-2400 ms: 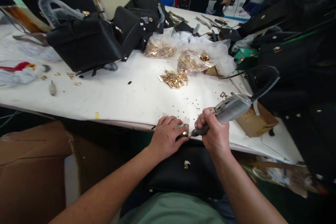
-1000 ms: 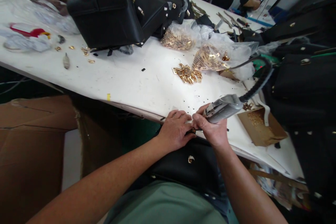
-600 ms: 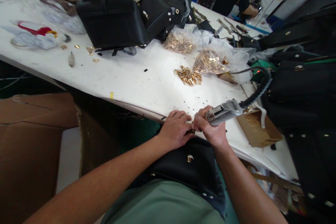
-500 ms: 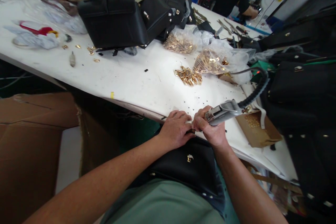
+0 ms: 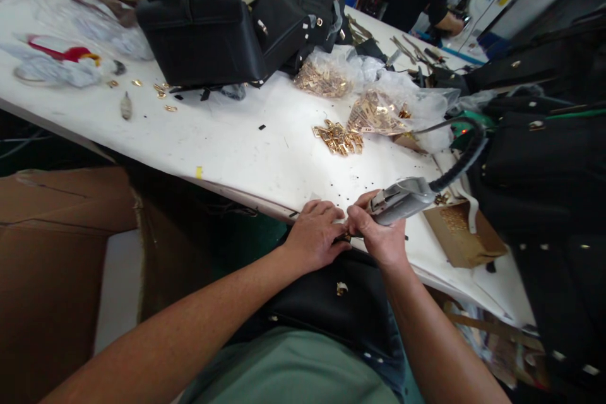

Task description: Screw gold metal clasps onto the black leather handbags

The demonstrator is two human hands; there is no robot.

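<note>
While gripping a grey handheld tool near its front end in the right hand, resting the left hand, fingers slightly spread, at the near edge of the white table. Showing only a sliver of a small dark piece between left thumb and forefinger, right at that edge; not showing enough to tell whether pinching or merely flanking it. Supporting a black bag across the lap, just below both hands, with a gold clasp on its upturned face.

Risking, by judgement, a jab to the left thumb or forefinger, through holding the tool so close with its tip hidden from view. Risking a scratch on the bag's smooth surface, in case of a skid toward the lap. Possibly dropping the small piece, given so little table beneath. Possibly tilting the tool off line, too, through drag from the thick black cord curving away behind it, or nudging the cardboard box of gold bits nearby.
</note>
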